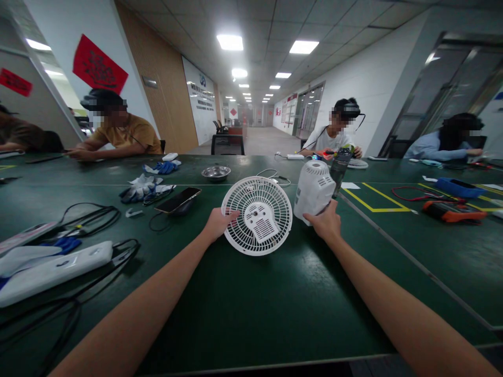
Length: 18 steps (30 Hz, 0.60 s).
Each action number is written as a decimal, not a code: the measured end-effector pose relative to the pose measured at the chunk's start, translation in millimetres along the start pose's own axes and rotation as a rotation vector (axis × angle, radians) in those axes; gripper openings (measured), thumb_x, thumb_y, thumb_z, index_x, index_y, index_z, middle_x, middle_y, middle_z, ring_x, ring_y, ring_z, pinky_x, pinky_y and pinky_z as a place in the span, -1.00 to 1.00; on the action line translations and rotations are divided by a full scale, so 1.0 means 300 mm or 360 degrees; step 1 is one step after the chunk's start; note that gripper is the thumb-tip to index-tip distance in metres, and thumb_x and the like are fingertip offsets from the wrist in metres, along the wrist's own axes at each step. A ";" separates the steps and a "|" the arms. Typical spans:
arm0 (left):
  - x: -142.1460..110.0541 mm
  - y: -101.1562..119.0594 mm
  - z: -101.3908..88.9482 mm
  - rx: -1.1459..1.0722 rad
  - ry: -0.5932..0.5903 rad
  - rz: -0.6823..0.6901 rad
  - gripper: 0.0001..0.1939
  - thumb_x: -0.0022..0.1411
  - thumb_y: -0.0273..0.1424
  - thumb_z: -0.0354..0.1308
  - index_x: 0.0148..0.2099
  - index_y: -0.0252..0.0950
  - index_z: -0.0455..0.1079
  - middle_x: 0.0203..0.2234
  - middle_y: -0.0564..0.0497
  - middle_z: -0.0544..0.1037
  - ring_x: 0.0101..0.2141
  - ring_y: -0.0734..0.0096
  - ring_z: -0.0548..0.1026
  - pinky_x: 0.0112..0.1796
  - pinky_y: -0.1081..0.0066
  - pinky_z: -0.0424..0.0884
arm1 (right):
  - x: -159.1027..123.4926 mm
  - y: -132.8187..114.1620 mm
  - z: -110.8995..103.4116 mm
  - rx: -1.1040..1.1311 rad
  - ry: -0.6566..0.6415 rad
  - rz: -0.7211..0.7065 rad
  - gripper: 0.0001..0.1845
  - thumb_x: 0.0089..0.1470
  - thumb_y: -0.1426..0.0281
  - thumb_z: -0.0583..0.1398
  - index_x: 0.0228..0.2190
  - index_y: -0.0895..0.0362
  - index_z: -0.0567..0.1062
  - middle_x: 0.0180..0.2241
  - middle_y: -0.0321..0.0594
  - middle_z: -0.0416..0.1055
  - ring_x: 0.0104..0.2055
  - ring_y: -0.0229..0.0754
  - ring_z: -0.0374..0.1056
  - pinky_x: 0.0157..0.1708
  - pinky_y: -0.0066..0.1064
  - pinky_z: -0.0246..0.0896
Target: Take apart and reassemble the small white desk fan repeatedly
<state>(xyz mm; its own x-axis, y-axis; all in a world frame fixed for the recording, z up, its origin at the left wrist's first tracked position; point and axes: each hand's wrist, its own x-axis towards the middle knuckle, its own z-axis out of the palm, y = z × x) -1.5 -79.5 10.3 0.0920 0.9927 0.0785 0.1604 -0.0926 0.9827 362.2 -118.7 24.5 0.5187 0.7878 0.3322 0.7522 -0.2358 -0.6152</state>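
Note:
My left hand grips the left rim of a round white fan grille, thumb over its slats. The grille is held tilted up, with a solid vented plate at its centre. To its right, my right hand is closed around the lower part of a white plastic fan housing with vent slots at its top and side. The two parts are apart from each other. A thin white cable lies on the table behind the grille. The fingers on the far sides of both parts are hidden.
A metal bowl and a dark bottle stand farther back. Left lie a phone, gloves, a white power strip and black cables. An orange multimeter and blue tray lie right. Several people sit opposite.

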 end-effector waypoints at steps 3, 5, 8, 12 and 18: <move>-0.003 0.007 0.001 0.0033 0.0007 -0.0026 -0.81 0.24 -0.35 0.32 -0.15 -0.36 0.53 -0.31 -0.11 0.68 -0.32 0.21 0.66 -0.26 0.25 0.61 | 0.047 0.043 -0.030 0.0026 0.0062 0.0011 0.03 -0.25 0.02 0.39 0.16 0.08 0.10 0.03 0.15 0.45 0.02 0.32 0.45 0.00 0.08 0.31; -0.005 0.009 -0.001 0.0041 -0.0009 -0.0022 -0.80 0.24 -0.34 0.32 -0.14 -0.35 0.53 -0.31 -0.11 0.68 -0.32 0.21 0.66 -0.26 0.25 0.61 | 0.080 0.081 -0.052 0.0064 0.0042 0.0026 0.05 -0.28 0.03 0.41 0.16 0.09 0.11 0.05 0.15 0.44 0.05 0.34 0.43 0.02 0.09 0.30; -0.005 0.005 -0.005 0.0037 -0.0040 0.0015 -0.79 0.25 -0.34 0.31 -0.11 -0.34 0.52 -0.28 -0.11 0.68 -0.30 0.21 0.67 -0.25 0.24 0.62 | 0.121 0.134 -0.069 0.0118 0.0021 0.0056 0.08 -0.33 0.07 0.44 0.15 0.10 0.12 0.09 0.15 0.41 0.11 0.34 0.39 0.07 0.09 0.29; 0.000 -0.003 -0.007 0.0046 -0.0033 0.0001 -0.79 0.24 -0.32 0.32 -0.14 -0.35 0.52 -0.29 -0.11 0.68 -0.31 0.19 0.67 -0.26 0.23 0.62 | 0.149 0.164 -0.065 0.0246 -0.0039 0.0168 0.14 -0.38 0.18 0.46 0.18 0.12 0.09 0.12 0.18 0.38 0.08 0.30 0.41 0.05 0.06 0.30; 0.010 -0.008 0.003 0.0010 0.0039 0.0001 -0.85 0.22 -0.38 0.33 -0.20 -0.37 0.53 -0.35 -0.09 0.67 -0.37 0.25 0.65 -0.27 0.26 0.61 | 0.156 0.150 -0.085 0.0504 0.0290 -0.0117 0.13 -0.22 0.03 0.39 0.26 0.15 0.07 0.08 0.11 0.42 0.06 0.16 0.41 0.08 -0.02 0.26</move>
<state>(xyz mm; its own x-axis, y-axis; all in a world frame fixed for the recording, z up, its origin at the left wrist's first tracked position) -0.6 -76.3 7.9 0.0677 0.9942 0.0830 0.1665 -0.0933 0.9816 430.6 -106.8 30.6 0.5532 0.6750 0.4882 0.6421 0.0278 -0.7661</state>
